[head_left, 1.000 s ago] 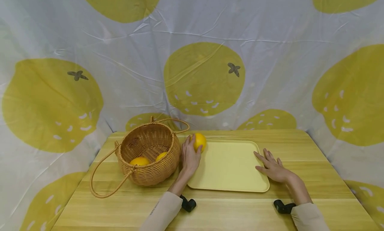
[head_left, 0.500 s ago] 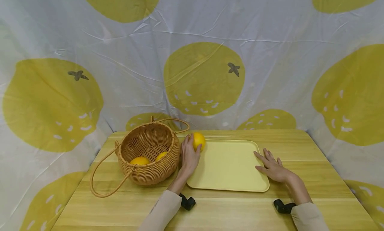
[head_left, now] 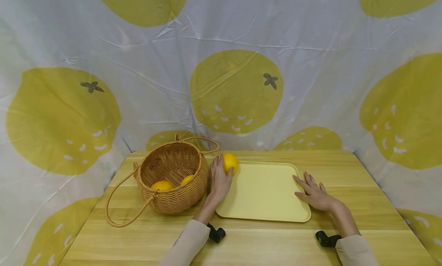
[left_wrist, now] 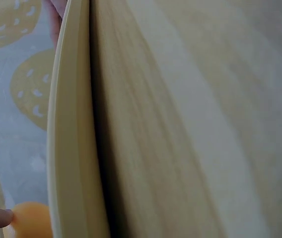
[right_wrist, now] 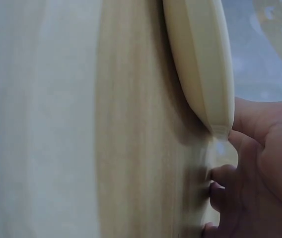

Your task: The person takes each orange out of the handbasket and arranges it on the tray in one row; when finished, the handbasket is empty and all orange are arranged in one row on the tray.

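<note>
My left hand (head_left: 220,178) grips an orange (head_left: 230,163) at the far left corner of a pale yellow tray (head_left: 266,193). Its fingers lie on the fruit's left side and the thumb on the near side. In the left wrist view a fingertip touches the orange (left_wrist: 32,220), partly hidden behind the tray rim (left_wrist: 71,124). At the tray's right edge, my right hand (head_left: 315,194) rests with spread fingers, thumb and forefinger over the rim. The right wrist view shows this hand (right_wrist: 265,168) against the tray corner, other fingertips near the table.
Left of the tray stands a wicker basket (head_left: 179,199) with two oranges (head_left: 162,185) visible inside. One basket handle (head_left: 108,208) hangs out to the left, the other leans toward the back. The wooden table (head_left: 269,243) ends at a lemon-patterned cloth (head_left: 310,85).
Hands, orange, tray and basket keep their places relative to each other. The whole head view shifts very slightly.
</note>
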The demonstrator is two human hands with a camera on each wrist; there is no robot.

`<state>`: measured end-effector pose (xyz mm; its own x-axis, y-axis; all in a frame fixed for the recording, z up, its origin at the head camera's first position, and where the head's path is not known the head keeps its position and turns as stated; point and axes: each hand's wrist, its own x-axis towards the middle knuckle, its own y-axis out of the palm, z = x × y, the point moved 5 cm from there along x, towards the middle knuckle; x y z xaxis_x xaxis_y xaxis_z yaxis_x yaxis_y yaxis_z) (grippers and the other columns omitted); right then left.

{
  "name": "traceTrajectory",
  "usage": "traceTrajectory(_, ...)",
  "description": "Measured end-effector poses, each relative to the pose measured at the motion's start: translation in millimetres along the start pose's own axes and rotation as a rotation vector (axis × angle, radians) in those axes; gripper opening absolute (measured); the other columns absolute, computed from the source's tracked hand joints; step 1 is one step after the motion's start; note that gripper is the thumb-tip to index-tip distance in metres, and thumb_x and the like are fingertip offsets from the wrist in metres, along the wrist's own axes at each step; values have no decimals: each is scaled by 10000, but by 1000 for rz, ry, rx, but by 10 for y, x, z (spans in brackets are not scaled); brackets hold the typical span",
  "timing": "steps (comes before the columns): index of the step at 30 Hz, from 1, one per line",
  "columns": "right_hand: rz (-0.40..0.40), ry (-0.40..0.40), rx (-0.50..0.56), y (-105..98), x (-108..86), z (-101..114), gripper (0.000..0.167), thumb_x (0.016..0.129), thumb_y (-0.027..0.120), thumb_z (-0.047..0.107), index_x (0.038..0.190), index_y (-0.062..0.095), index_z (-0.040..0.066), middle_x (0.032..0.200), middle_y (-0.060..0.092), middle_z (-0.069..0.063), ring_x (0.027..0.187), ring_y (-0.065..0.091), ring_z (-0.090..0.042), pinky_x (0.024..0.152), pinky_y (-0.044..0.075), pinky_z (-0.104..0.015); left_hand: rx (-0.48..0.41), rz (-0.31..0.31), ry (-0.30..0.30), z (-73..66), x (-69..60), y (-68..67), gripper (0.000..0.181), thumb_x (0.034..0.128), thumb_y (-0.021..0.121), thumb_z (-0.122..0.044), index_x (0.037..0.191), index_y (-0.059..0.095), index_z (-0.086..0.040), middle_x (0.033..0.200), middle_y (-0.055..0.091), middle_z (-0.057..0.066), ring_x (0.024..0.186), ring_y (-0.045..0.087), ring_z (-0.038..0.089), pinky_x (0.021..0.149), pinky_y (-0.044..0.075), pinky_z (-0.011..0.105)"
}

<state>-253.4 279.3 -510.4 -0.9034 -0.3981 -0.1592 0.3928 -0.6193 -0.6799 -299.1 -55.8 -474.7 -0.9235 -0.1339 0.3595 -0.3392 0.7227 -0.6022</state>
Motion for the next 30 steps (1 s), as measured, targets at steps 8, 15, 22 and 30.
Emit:
traceTrajectory(8, 1, -2, 15, 5, 2, -5, 702, 1087, 526, 288, 1621, 211, -40, 1643, -145, -404, 1500, -199, -604, 1086, -227, -792, -31, 36, -8, 0, 10, 33, 586, 956, 741, -103, 1466, 514, 76, 1503, 497, 306, 1368, 502, 467, 1143, 433, 574)
traceTrajectory(15, 0, -11, 18, 4, 9, -13, 706, 1086, 529, 288, 1618, 209, -48, 1638, -145, -413, 1495, -205, -608, 1077, -235, -794, -57, 58, -9, -1, -2, 38, 602, 962, 736, -107, 1479, 495, 84, 1517, 480, 311, 1394, 483, 463, 1148, 430, 576)
traceTrajectory(22, -3, -7, 14, 3, 5, -14, 705, 1088, 525, 294, 1621, 210, -42, 1641, -143, -408, 1498, -204, -606, 1083, -232, -792, -74, 70, -13, -9, -23, 31, 611, 968, 728, -108, 1494, 477, 75, 1527, 463, 317, 1411, 463, 467, 1149, 425, 589)
traceTrajectory(30, -1, -8, 17, 8, 6, -13, 706, 1087, 525, 295, 1618, 211, -48, 1639, -145, -411, 1496, -205, -608, 1079, -234, -792, -78, 79, -20, -16, -23, 25, 613, 968, 727, -107, 1497, 473, 69, 1535, 449, 315, 1410, 454, 472, 1150, 413, 605)
